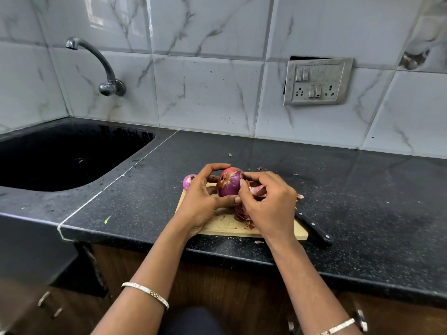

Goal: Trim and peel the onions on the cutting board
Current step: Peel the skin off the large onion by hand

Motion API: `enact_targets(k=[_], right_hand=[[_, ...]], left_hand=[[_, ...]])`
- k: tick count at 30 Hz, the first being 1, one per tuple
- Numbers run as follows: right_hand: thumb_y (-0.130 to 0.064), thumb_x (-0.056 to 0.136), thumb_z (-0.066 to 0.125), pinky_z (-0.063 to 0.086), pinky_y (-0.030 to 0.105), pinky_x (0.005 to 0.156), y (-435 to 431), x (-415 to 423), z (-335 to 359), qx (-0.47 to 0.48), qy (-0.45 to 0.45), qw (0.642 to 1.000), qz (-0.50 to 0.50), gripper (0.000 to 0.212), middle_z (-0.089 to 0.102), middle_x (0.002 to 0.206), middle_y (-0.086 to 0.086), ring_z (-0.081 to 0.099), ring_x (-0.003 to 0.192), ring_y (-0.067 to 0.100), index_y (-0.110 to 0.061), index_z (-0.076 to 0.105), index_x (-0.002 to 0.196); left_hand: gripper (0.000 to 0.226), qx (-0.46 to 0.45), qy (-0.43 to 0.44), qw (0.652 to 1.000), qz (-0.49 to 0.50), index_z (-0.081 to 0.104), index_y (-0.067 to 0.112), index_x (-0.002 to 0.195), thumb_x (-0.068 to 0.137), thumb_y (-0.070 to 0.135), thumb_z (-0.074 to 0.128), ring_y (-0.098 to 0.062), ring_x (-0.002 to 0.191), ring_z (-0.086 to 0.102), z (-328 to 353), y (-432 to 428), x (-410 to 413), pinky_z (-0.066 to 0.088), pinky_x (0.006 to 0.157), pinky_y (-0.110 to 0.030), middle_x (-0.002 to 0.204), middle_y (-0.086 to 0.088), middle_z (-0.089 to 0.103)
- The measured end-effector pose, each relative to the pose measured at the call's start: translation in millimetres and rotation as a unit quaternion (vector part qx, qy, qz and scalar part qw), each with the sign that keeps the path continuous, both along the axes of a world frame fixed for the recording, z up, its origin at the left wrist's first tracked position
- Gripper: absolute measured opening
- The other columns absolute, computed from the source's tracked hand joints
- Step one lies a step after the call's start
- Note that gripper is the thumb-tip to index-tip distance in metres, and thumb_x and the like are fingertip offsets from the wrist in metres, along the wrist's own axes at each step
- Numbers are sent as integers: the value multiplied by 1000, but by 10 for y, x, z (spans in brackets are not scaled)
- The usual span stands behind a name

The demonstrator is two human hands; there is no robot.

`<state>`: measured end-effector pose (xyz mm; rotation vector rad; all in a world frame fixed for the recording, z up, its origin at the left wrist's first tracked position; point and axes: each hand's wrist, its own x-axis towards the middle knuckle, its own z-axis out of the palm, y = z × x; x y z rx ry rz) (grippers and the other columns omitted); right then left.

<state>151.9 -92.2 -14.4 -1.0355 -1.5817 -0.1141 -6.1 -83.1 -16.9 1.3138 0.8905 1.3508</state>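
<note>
The left hand [202,194] cups a round red-purple onion [229,182] above the pale wooden cutting board [222,224]; the right hand [268,201] pinches its skin at three o'clock. A second purple onion [188,181] sits at nine o'clock.

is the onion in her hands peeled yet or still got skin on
Partly peeled. The onion still shows a patch of dry brown skin near its top, and the right hand is pinching at its edge.

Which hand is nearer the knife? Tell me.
Right. The right hand is just beside the knife, over the board's right part; the left hand sits farther left, holding the onion.
</note>
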Motion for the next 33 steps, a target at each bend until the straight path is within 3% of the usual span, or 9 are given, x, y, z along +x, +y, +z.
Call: enact_targets(k=[8, 14, 17, 23, 28, 33], right_hand=[[-12, 85, 77, 52, 30, 69, 36, -8, -26, 49, -42, 997, -46, 1, 73, 81, -3, 66, 77, 16, -12, 78, 85], [-13, 84, 74, 50, 28, 63, 54, -54, -19, 52, -78, 991, -90, 5, 67, 78, -3, 61, 75, 16, -13, 70, 81], [-11, 83, 75, 47, 26, 64, 46, -54, -18, 47, -59, 993, -89, 7, 66, 78, -2, 60, 74, 16, -12, 68, 82], [-12, 81, 77, 44, 27, 63, 57, 7, -12, 14, 14, 995, -95, 9, 65, 79, -4, 60, 70, 15, -14, 69, 83], [-16, 83, 73, 50, 32, 62, 61, 39, -12, -2, 38, 996, -84, 4, 66, 80, -6, 60, 67, 14, -15, 69, 84], [-12, 83, 74, 49, 29, 63, 57, 48, 1, -9, 55, 994, -90, 5, 66, 80, -5, 61, 69, 14, -15, 70, 84]], left_hand=[[78, 13, 30, 999, 21, 65, 29, 123, 52, 11, 95, -36, 99, 74, -15, 15, 9, 63, 83, -50, 117, -20, 58], [78, 15, 38, 999, 26, 66, 29, 121, 50, 18, 94, -40, 100, 72, 9, -6, 24, 63, 84, -52, 118, -19, 58], [78, 13, 40, 999, 23, 66, 29, 123, 52, 15, 95, -36, 101, 73, 20, -18, 24, 63, 84, -49, 118, -17, 58], [73, -9, 7, 1000, -9, 64, 26, 127, 68, -10, 87, -33, 104, 73, 25, -27, 8, 64, 81, -48, 125, -16, 56], [71, -11, -23, 999, -21, 65, 26, 129, 71, -12, 84, -32, 113, 70, -12, 11, -16, 62, 83, -41, 132, -17, 59], [73, -34, -60, 996, -60, 63, 25, 134, 69, -2, 84, -34, 117, 69, -29, 48, -58, 60, 91, -43, 133, -16, 65]])
